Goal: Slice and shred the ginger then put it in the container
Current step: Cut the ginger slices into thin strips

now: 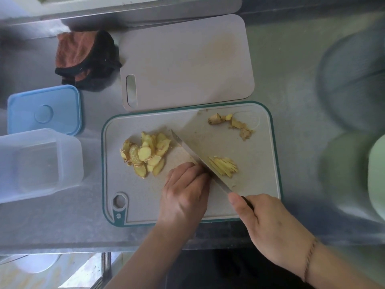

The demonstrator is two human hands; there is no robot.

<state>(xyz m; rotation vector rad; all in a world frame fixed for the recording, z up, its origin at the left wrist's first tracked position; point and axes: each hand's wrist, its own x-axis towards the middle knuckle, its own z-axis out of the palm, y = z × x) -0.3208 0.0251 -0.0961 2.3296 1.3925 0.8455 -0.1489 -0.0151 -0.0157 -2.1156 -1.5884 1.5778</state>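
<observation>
On the green-edged cutting board, the knife lies diagonally, splitting it in 2: the ginger slices fill the left part, the ginger shreds and trimmings the right. Bare board shows between shreds and trimmings. Left of the board, the open container and blue lid stand close together. The plain board behind lies bare, the cloth just beside it.

A rust-and-black cloth lies beside a spare beige board.
</observation>
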